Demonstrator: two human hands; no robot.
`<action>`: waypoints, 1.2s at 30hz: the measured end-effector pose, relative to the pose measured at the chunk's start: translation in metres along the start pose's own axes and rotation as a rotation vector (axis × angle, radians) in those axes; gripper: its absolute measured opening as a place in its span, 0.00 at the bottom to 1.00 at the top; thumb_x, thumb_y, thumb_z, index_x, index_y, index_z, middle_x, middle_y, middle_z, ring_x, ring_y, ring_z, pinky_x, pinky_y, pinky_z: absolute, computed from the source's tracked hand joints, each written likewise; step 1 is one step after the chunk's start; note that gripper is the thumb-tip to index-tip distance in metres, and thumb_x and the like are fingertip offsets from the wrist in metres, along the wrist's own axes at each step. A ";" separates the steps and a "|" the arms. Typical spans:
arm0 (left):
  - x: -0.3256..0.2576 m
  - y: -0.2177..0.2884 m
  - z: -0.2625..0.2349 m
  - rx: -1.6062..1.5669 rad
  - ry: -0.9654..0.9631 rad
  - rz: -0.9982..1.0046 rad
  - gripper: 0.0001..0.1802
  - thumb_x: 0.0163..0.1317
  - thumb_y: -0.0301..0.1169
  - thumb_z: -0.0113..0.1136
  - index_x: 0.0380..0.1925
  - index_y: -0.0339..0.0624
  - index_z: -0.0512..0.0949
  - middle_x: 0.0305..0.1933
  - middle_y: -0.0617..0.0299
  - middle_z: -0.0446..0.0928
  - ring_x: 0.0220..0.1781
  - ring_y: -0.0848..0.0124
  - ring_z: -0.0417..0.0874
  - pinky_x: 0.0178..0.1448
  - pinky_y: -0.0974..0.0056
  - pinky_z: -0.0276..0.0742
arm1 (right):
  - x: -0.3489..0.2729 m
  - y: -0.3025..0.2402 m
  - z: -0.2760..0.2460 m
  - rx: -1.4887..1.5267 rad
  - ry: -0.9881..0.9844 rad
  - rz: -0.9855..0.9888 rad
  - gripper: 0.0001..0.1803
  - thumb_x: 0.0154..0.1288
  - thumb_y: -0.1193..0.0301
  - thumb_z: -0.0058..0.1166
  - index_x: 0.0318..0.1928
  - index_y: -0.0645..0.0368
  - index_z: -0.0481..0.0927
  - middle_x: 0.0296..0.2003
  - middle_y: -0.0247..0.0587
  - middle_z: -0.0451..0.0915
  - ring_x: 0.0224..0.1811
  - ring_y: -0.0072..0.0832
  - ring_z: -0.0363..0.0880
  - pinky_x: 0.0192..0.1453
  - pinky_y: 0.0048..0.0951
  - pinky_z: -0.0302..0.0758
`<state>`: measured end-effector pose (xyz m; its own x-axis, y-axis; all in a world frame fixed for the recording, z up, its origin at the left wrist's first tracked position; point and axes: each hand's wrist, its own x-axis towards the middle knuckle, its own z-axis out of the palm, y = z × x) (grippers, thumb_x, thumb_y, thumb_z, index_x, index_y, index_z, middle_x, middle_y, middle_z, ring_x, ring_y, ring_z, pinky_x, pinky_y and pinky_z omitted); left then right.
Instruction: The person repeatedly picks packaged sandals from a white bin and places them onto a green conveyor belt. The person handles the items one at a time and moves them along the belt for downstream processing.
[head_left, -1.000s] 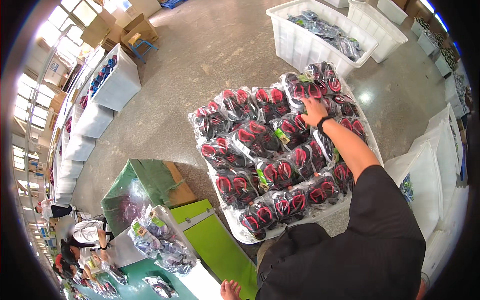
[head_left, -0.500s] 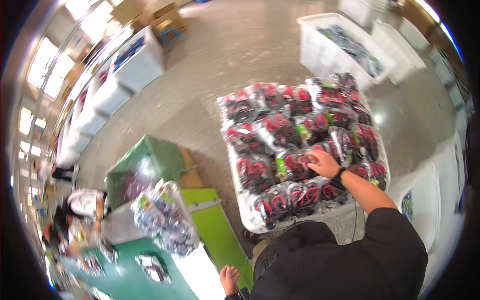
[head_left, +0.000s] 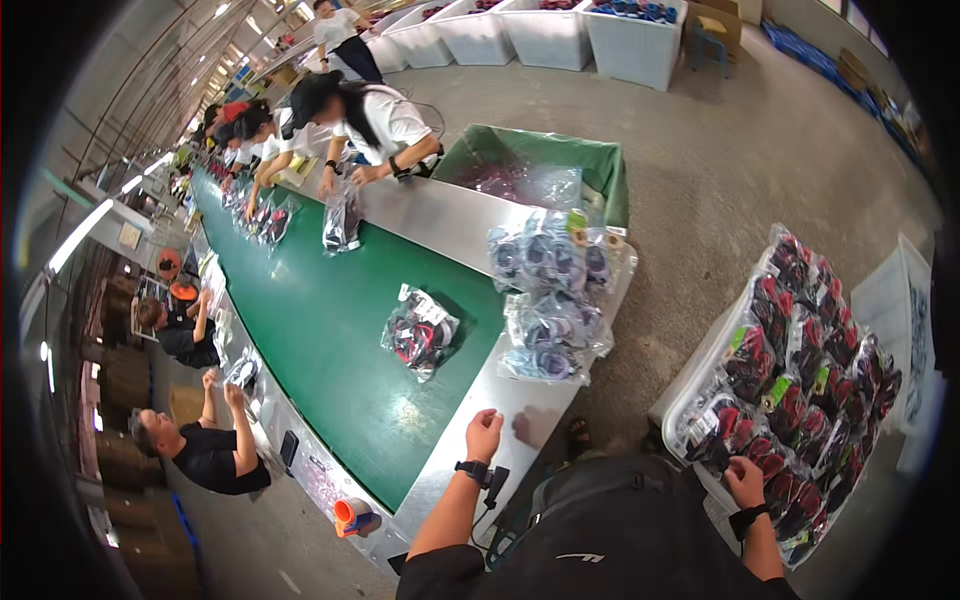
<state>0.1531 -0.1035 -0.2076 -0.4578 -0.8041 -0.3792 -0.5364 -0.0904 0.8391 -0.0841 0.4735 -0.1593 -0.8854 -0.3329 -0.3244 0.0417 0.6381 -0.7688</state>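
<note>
Plainly, from the head view, the person stands in the gap between a long conveyor and a white bin, so that both sit within an arm's reach.

The right hand (head_left: 745,482) is down at the near edge of the white bin (head_left: 672,410), its fingers closed around one of the red-and-black bagged packs (head_left: 722,452) lying there. That pack is the nearest of the lot, at the bin's near left corner, which seems to be why it is the one gripped. The other packs (head_left: 800,350) are laid flat in overlapping rows across the whole bin, heaped above its rim, likely so each can be lifted off the top singly.

The left hand (head_left: 484,435) rests on the bare metal end of the counter (head_left: 455,215) with fingers curled loosely into a soft fist, holding nothing; it looks to be steadying the body during the sideways reach. Just beyond it, at the counter's right edge, lies a pile of clear bags with dark contents (head_left: 555,295), stacked several deep where the metal ends.

On the green belt (head_left: 320,330) one bagged pack (head_left: 418,335) lies alone, well apart from the pile. Farther along, workers (head_left: 375,125) lean in from the far edge over more bags (head_left: 342,215), with others seated at the left edge. A roll of orange tape (head_left: 347,512) sits at the counter's near corner.
</note>
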 end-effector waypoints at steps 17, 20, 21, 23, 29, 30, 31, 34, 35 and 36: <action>0.238 -0.036 -0.142 0.088 0.525 -0.378 0.43 0.58 0.51 0.65 0.63 0.26 0.72 0.66 0.36 0.73 0.67 0.43 0.75 0.69 0.52 0.72 | -0.035 -0.073 0.101 -0.208 0.002 0.079 0.19 0.55 0.66 0.65 0.46 0.64 0.84 0.29 0.46 0.85 0.32 0.33 0.85 0.41 0.34 0.80; 0.265 -0.050 -0.139 0.051 0.367 -0.393 0.45 0.56 0.55 0.67 0.64 0.30 0.73 0.60 0.38 0.79 0.62 0.44 0.80 0.66 0.50 0.74 | -0.051 -0.071 0.100 -0.201 -0.057 0.202 0.20 0.55 0.66 0.66 0.46 0.65 0.84 0.30 0.46 0.84 0.33 0.32 0.84 0.41 0.33 0.80; 0.267 -0.053 -0.137 0.011 0.327 -0.425 0.45 0.56 0.54 0.68 0.64 0.31 0.73 0.59 0.38 0.80 0.61 0.45 0.81 0.65 0.50 0.74 | -0.055 -0.069 0.098 -0.214 -0.059 0.173 0.20 0.55 0.66 0.66 0.46 0.65 0.84 0.30 0.45 0.84 0.33 0.32 0.84 0.41 0.33 0.80; 0.261 -0.056 -0.113 -0.165 0.400 -0.139 0.42 0.54 0.48 0.73 0.65 0.34 0.73 0.55 0.42 0.83 0.57 0.49 0.83 0.64 0.51 0.75 | -0.061 -0.065 0.095 -0.250 -0.078 0.238 0.20 0.55 0.65 0.67 0.46 0.65 0.84 0.30 0.44 0.84 0.33 0.31 0.84 0.41 0.33 0.79; 0.249 -0.031 -0.077 -0.553 0.235 0.179 0.52 0.50 0.34 0.77 0.74 0.36 0.60 0.66 0.48 0.74 0.62 0.60 0.78 0.66 0.57 0.73 | -0.063 -0.051 0.094 -0.194 -0.037 0.287 0.20 0.55 0.65 0.67 0.46 0.64 0.84 0.30 0.45 0.84 0.34 0.31 0.84 0.43 0.34 0.79; 0.249 -0.028 -0.074 -0.525 0.247 0.074 0.53 0.50 0.32 0.77 0.74 0.36 0.59 0.65 0.49 0.74 0.61 0.60 0.78 0.65 0.57 0.74 | -0.062 -0.050 0.095 -0.237 -0.042 0.287 0.21 0.55 0.65 0.67 0.46 0.64 0.84 0.31 0.45 0.84 0.34 0.32 0.84 0.43 0.34 0.79; 0.247 -0.026 -0.072 -0.504 0.259 -0.006 0.53 0.49 0.31 0.76 0.74 0.36 0.58 0.63 0.49 0.75 0.59 0.60 0.79 0.63 0.57 0.75 | -0.062 -0.050 0.096 -0.235 -0.047 0.260 0.21 0.55 0.65 0.67 0.46 0.64 0.84 0.30 0.44 0.84 0.33 0.32 0.83 0.42 0.34 0.79; 0.244 -0.022 -0.065 -0.713 0.218 -0.228 0.44 0.50 0.31 0.72 0.67 0.37 0.63 0.54 0.53 0.77 0.50 0.62 0.81 0.51 0.57 0.80 | -0.057 -0.057 0.096 -0.246 -0.063 0.199 0.20 0.57 0.65 0.65 0.47 0.64 0.83 0.30 0.42 0.83 0.34 0.30 0.82 0.42 0.33 0.79; 0.241 -0.021 -0.063 -0.808 0.179 -0.229 0.37 0.52 0.34 0.71 0.62 0.36 0.69 0.50 0.54 0.79 0.46 0.61 0.82 0.47 0.56 0.81 | -0.056 -0.060 0.096 -0.274 -0.073 0.204 0.19 0.59 0.66 0.65 0.48 0.65 0.83 0.31 0.40 0.83 0.35 0.27 0.82 0.42 0.32 0.78; 0.238 -0.019 -0.067 -0.783 0.085 -0.294 0.30 0.54 0.38 0.68 0.55 0.38 0.73 0.46 0.56 0.80 0.43 0.60 0.83 0.44 0.55 0.82 | -0.055 -0.063 0.096 -0.256 -0.063 0.172 0.19 0.59 0.66 0.64 0.48 0.64 0.83 0.30 0.39 0.82 0.34 0.26 0.81 0.41 0.31 0.77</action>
<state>0.1016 -0.3320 -0.2875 -0.3043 -0.7226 -0.6207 0.0361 -0.6599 0.7505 0.0062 0.3848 -0.1459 -0.8448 -0.2423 -0.4771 0.0630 0.8404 -0.5383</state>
